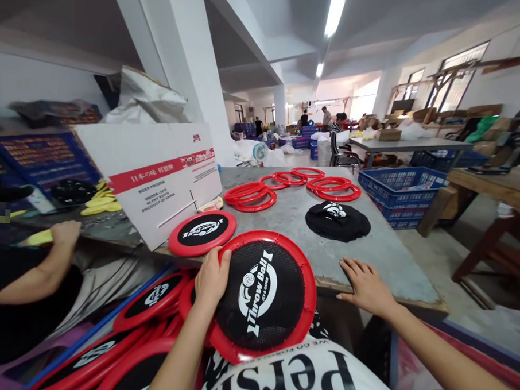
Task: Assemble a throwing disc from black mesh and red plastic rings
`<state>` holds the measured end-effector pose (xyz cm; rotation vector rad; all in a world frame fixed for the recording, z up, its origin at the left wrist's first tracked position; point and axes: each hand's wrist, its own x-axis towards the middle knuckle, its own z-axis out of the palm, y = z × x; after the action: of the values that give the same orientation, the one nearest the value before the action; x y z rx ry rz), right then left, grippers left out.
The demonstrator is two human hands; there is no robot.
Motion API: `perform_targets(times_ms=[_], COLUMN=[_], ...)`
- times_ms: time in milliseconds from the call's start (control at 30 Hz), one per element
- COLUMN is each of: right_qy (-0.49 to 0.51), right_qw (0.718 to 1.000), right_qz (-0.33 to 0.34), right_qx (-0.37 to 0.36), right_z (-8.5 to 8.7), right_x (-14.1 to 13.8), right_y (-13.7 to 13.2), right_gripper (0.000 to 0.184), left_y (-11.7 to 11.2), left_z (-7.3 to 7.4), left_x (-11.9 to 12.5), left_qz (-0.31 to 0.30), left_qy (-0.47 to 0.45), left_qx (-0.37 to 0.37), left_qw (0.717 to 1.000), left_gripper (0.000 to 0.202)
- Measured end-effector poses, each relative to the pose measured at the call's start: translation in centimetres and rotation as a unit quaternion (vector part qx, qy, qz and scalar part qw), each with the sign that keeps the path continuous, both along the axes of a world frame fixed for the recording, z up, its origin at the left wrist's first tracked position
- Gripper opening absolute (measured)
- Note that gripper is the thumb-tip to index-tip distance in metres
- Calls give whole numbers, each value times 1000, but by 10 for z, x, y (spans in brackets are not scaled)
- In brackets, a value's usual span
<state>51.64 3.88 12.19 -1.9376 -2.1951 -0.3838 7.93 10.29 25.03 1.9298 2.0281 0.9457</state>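
My left hand (212, 278) grips the left rim of a red-ringed disc (266, 296) with black mesh printed "Throw Ball", held tilted at the grey table's near edge. My right hand (367, 286) lies flat with fingers spread on the table (387, 252), holding nothing. A second finished disc (202, 233) lies on the table just beyond my left hand. A folded pile of black mesh covers (337, 220) sits ahead of my right hand. Several bare red rings (249, 195) and more red rings (333, 186) lie farther back.
A stack of finished discs (152, 299) leans below the table at my left. A white cardboard sheet (155, 176) stands at the table's left. A co-worker's hand (64, 233) and arm rest at the far left. Blue crates (400, 189) and wooden tables stand at right.
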Motion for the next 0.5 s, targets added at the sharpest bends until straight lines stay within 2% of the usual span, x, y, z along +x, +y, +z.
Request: perform_targets(times_ms=[133, 267, 500], right_qy=[-6, -2, 6], right_qw=[1000, 1000, 1000], right_qz=[-2, -4, 2], right_qx=[1, 4, 7], right_z=[3, 7, 6], right_x=[-2, -4, 0], right_y=[0, 0, 0], right_gripper=[88, 86, 86], left_y=[-14, -22, -17], left_z=[5, 3, -7], left_x=[-3, -8, -7], left_qz=[25, 42, 16], left_qy=[16, 19, -8], left_qx=[8, 21, 18], left_qw=[1000, 999, 1000], left_gripper=[49, 49, 44])
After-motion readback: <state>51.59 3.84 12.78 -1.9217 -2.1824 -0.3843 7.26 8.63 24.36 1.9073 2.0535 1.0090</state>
